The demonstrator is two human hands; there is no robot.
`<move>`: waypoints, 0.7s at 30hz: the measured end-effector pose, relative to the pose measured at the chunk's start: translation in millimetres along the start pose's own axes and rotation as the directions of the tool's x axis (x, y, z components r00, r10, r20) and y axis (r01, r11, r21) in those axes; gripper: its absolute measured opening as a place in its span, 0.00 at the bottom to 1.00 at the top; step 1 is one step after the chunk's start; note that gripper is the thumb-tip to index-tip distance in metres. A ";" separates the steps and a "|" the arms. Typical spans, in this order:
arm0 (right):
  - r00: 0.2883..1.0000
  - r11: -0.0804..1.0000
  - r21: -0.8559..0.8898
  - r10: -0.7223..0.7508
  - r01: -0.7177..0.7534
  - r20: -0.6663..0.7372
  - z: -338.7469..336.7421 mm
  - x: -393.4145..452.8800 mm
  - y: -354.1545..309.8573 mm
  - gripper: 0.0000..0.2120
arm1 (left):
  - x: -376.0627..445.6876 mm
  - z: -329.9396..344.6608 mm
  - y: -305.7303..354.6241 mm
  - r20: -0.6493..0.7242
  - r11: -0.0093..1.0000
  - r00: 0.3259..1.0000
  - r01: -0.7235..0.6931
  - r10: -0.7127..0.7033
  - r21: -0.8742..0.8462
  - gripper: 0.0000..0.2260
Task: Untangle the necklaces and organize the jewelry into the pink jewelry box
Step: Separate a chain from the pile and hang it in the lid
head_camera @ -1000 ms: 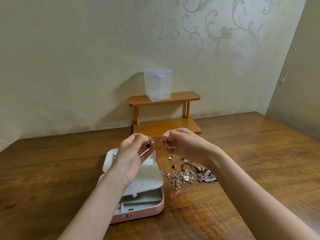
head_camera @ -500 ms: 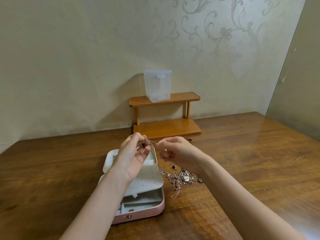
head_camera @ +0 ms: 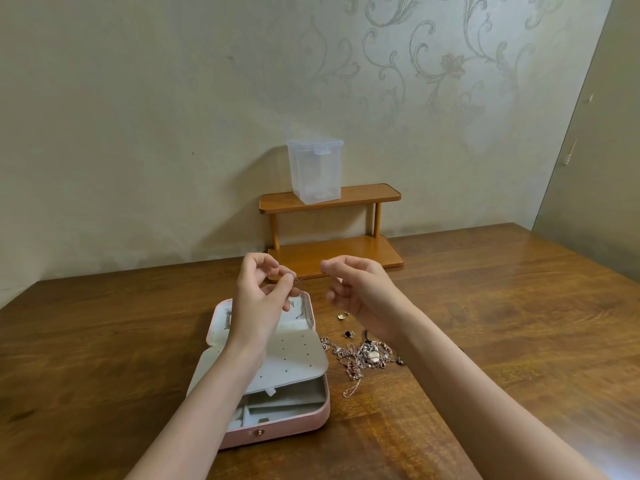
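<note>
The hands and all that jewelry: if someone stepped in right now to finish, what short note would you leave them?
Left hand: pinches a thin chain above the pink jewelry box.
Right hand: raised beside it, fingertips pinched; whether it holds the chain is too fine to tell.
Box: open on the table, perforated flap lifted.
Done: one chain lifted out.
Left: the tangled pile right of the box and a few small loose pieces behind it.

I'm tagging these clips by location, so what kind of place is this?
Probably a room in a home, at a wooden table pushed into a corner. The wall has floral-scroll wallpaper, a small wooden shelf holds a clear plastic container, and a pink jewelry box lies open.
</note>
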State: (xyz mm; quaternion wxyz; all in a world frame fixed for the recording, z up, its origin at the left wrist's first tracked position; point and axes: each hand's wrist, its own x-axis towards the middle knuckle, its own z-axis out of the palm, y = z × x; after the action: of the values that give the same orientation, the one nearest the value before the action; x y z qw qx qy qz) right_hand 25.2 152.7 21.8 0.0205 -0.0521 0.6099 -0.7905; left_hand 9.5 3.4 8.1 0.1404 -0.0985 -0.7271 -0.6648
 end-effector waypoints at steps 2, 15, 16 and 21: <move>0.999 0.998 -0.061 0.026 -0.024 0.024 -0.2 -0.5 1.9 0.06 | 0.7 -0.4 0.4 -0.006 1.000 1.000 0.004 -0.004 -0.025 0.10; 0.988 0.583 -0.799 -0.119 0.146 0.094 -5.6 9.9 -18.4 0.06 | 2.2 -9.8 2.5 0.266 0.816 0.954 -0.264 0.140 0.514 0.08; 0.986 0.697 -0.698 -0.135 0.164 0.097 -5.8 9.2 -18.6 0.07 | 2.2 -10.1 2.2 0.263 0.818 0.955 -0.259 0.136 0.514 0.08; 0.990 0.987 -0.132 -0.071 0.087 0.122 -8.5 4.5 -19.2 0.07 | 4.4 -11.2 6.0 0.192 0.914 0.980 -0.119 0.046 0.388 0.09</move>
State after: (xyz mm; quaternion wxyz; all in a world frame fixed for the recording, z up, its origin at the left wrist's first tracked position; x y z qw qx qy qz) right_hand 20.4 165.3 38.5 0.0213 -0.1238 0.6580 -0.7425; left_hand 8.2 -7.3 16.0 0.1197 -0.1581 -0.8516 -0.4853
